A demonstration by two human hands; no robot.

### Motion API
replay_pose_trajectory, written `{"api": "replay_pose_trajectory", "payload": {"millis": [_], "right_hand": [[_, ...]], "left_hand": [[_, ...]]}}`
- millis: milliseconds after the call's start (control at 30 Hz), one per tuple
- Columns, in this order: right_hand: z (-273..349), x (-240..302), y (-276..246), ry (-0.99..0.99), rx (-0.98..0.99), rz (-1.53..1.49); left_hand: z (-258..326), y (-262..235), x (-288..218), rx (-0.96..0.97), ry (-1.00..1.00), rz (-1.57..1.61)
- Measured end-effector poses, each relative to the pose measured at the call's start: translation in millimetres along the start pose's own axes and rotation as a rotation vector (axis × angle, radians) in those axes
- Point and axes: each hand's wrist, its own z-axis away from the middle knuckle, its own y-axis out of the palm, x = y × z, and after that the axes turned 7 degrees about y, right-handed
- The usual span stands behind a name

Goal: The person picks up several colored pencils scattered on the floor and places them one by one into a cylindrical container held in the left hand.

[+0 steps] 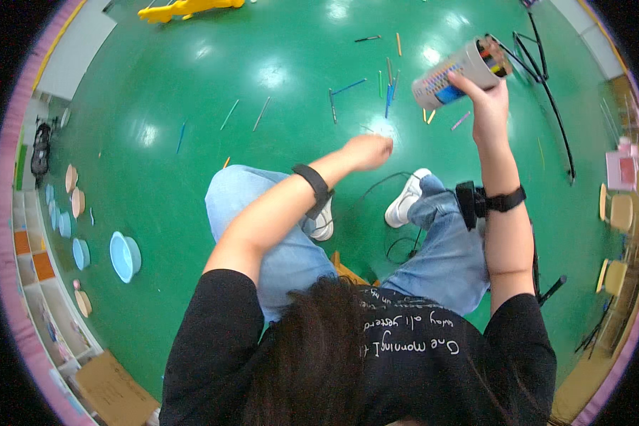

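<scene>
My right hand (488,103) is wrapped round a white cylindrical pencil tub (444,79), held tilted above the floor with its open end toward the upper right. The ends of several coloured pencils (491,57) show in its mouth. My left hand (369,151) is closed over the floor between my knees and the scattered pencils; whether anything is inside its fingers is hidden. A blue pencil (388,103) lies just beyond it among several others. Further left are a green pencil (229,114), a grey pencil (261,113) and a blue pencil (182,136).
A black tripod (544,78) stands at the far right. Thin cables (397,245) run on the green floor between my feet. Light blue basins (125,256) and a shelf (42,277) are at the left, small chairs (620,211) at the right, and a yellow object (188,8) at the far edge.
</scene>
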Motion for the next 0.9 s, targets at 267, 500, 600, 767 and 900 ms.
{"api": "replay_pose_trajectory", "payload": {"millis": [267, 500, 600, 767, 900], "right_hand": [[2.8, 14.1, 13.9, -0.074, 0.072, -0.153], [-21.4, 3.3, -23.6, -0.060, -0.010, -0.153], [-32.6, 5.0, -8.1, -0.027, 0.000, -0.167], [-50.6, 16.5, 12.8, -0.013, 0.082, -0.171], [-55.7, 15.1, 40.4, 0.068, 0.187, -0.173]], "left_hand": [[71.0, 283.6, -8.0, 1.230, -0.056, 0.257], [112.2, 307.1, -69.6, 1.870, 0.003, 0.421], [122.5, 320.1, -63.2, 2.265, -0.361, 0.506], [113.0, 305.9, -64.7, 2.018, -0.348, 0.777], [110.1, 285.8, -53.8, 2.140, -0.375, 0.903]]}}
